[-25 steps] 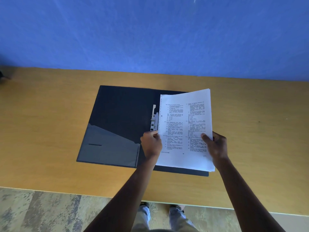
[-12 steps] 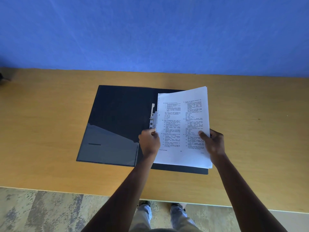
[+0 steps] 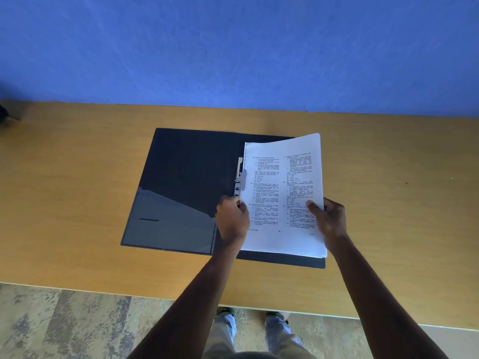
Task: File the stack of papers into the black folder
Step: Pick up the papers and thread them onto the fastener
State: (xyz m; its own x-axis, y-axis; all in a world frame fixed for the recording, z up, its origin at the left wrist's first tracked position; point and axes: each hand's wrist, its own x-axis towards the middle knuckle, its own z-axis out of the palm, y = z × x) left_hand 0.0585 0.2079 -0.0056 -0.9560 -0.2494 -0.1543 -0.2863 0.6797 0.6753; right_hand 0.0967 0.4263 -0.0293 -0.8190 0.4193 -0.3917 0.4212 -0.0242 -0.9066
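The black folder (image 3: 186,174) lies open on the wooden table, with a clear pocket on its left flap. A metal clip (image 3: 239,178) sits at the spine. The stack of printed papers (image 3: 281,177) is over the folder's right half, its far right corner tilted up. My left hand (image 3: 232,221) grips the stack's left edge just below the clip. My right hand (image 3: 328,220) holds the right edge, thumb on top of the page. The right flap is mostly hidden under the papers.
The wooden table (image 3: 77,182) runs along a blue wall (image 3: 233,53). A dark object (image 3: 4,115) sits at the far left edge. The table's near edge, patterned floor (image 3: 77,327) and my feet show below.
The stack has shifted slightly left and away from me, its left edge closer to the clip. Both hands moved with it and kept their grip.
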